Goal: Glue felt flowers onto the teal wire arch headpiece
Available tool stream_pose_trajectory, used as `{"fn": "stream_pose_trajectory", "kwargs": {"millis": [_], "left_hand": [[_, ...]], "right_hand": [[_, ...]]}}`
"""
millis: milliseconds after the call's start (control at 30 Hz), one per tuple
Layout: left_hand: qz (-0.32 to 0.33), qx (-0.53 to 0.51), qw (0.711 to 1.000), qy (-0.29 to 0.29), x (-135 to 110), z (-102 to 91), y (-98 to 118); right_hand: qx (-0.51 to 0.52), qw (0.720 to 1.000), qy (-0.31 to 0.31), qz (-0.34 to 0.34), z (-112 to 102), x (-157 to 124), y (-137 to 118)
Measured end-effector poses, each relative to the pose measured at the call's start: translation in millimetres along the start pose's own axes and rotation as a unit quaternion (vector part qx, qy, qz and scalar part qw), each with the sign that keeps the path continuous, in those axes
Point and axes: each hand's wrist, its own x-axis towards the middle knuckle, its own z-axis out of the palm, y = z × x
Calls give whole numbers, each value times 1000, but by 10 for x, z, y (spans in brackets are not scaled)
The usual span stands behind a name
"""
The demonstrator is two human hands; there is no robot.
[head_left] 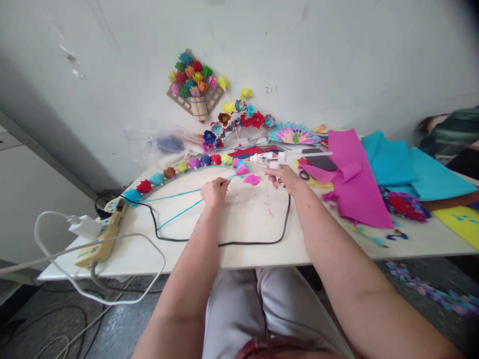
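L hand (214,192) pinches teal stem (224,181), pink flower (242,169) at tip. R hand (285,178) closed round glue gun (267,158). Hold stem steady; nozzle to flower base, min. glue.

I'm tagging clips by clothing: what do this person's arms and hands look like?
The left arm and right arm are bare along their whole visible length: no sleeves, gloves, watch or bracelet show. The left hand and right hand carry no rings that I can make out. Light grey trousers cover the lap.

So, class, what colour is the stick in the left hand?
The stick is turquoise; head view.
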Motion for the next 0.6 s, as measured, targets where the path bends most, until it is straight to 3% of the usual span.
{"fn": "stream_pose_trajectory", "kwargs": {"millis": [600], "left_hand": [[30, 47, 998, -30, -31, -22, 28]], "right_hand": [[26, 998, 59, -8, 24, 31, 11]]}}
